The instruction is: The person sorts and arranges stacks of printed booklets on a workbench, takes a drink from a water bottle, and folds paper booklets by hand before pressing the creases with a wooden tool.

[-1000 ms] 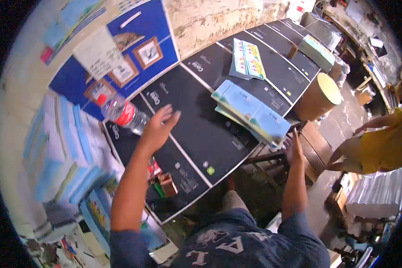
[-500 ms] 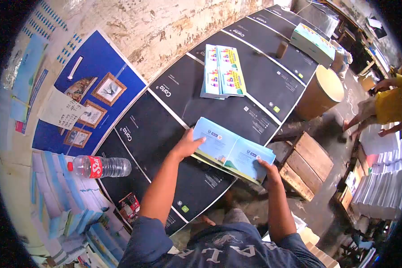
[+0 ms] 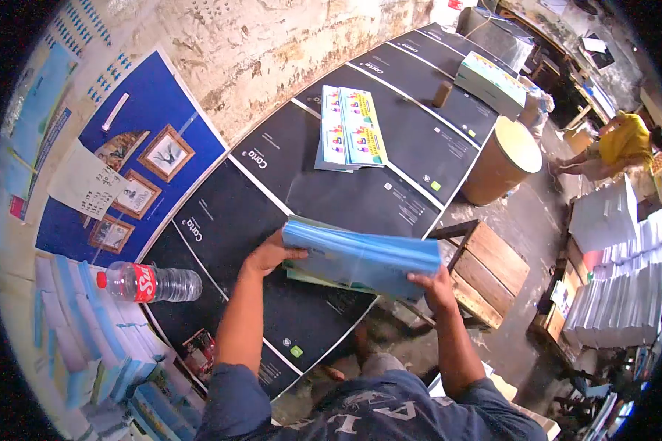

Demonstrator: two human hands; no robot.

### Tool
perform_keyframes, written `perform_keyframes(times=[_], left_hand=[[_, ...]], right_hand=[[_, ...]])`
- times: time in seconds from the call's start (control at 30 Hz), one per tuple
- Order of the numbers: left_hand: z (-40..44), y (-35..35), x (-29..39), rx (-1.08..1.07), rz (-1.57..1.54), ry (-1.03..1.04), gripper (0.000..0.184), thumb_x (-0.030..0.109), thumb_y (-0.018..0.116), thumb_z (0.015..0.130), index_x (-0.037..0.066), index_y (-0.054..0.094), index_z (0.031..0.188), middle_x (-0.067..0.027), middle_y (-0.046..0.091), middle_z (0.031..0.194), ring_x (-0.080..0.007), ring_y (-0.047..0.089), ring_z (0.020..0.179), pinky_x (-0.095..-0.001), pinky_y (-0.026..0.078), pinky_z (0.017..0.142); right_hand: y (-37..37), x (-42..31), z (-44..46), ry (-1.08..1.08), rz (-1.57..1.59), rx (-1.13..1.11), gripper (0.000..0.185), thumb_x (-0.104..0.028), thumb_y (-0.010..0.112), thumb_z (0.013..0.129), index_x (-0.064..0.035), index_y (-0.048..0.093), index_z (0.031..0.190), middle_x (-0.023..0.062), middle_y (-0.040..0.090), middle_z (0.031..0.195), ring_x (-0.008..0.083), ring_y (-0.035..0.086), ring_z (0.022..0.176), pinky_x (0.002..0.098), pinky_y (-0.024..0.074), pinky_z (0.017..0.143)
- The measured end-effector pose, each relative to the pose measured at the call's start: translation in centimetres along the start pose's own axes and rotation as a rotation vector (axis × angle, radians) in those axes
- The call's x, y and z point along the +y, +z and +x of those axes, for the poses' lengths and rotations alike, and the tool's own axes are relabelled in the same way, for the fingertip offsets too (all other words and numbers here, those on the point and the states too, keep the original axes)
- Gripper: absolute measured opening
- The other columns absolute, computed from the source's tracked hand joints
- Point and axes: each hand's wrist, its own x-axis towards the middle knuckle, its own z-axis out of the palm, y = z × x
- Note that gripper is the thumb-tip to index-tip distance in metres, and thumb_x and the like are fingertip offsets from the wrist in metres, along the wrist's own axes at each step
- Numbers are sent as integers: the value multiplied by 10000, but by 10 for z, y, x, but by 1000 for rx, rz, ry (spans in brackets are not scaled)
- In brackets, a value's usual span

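Between my two hands I hold a stack of blue printed sheets (image 3: 360,257) just over the near edge of the black table (image 3: 324,309). My left hand (image 3: 270,253) grips the stack's left end, thumb on the near face. At the right end my right hand (image 3: 435,288) is closed on it, thumb in front. The sheets stand tilted, with their long upper edge showing as thin layers; the fingers behind them are hidden. Farther up the table lies a stack of yellow, white and blue printed sheets (image 3: 351,132), apart from both hands.
A water bottle (image 3: 151,283) lies on its side at left, near paper stacks (image 3: 88,323). Right of the table stand a wooden stool (image 3: 493,268) and a brown drum (image 3: 504,162). Another printed stack (image 3: 490,82) sits at the far end. A person in yellow (image 3: 618,147) bends at right.
The blue sheets have tipped up from facing me nearly flat to showing their layered long edge. Both hands stay on the ends. The view has shifted slightly, and the person in yellow is bending lower.
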Motion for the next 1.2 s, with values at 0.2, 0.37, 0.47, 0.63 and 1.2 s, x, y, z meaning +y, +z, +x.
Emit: perform_keyframes(times=[0.2, 0.37, 0.47, 0.63, 1.2], left_hand=[[-70, 45, 25, 412, 422, 32, 436, 204, 700, 902, -31, 584, 1250, -149, 689, 1179, -220, 645, 1090, -358, 480, 954], [-135, 9, -2, 553, 109, 283, 381, 120, 683, 932, 4, 591, 1283, -93, 674, 1206, -166, 615, 1115, -343, 477, 975], [-152, 15, -16, 569, 201, 97, 648, 46, 775, 839, 9, 473, 1411, -101, 619, 1297, -177, 583, 1173, -338, 457, 1016], [-143, 14, -55, 592, -143, 0, 1058, 25, 862, 720, 74, 222, 1561, -97, 504, 1428, -196, 497, 1283, -342, 397, 1096], [-169, 27, -101, 696, 271, 168, 1157, 60, 842, 707, 61, 58, 1558, -247, 294, 1532, -324, 356, 1406, -412, 354, 1125]], right_hand=[[91, -36, 5, -340, -955, -98, 608, -261, 722, 885, -5, 441, 1359, 290, 626, 1182, 426, 618, 1123, 452, 504, 931], [61, -33, 35, -179, -244, -441, 593, -84, 714, 855, -45, 466, 1392, 43, 575, 1289, 152, 522, 1184, 354, 453, 1009], [59, -13, 46, -44, -186, -454, 732, -94, 746, 804, -31, 408, 1450, 76, 552, 1317, 179, 524, 1225, 336, 468, 1018], [45, 15, 72, -152, -457, -472, 954, 66, 713, 745, -118, 248, 1557, 104, 480, 1432, 225, 460, 1315, 371, 394, 1088], [46, 27, 53, -240, -644, -445, 852, -54, 831, 697, -41, 388, 1426, 203, 548, 1358, 281, 545, 1249, 395, 445, 1034]])
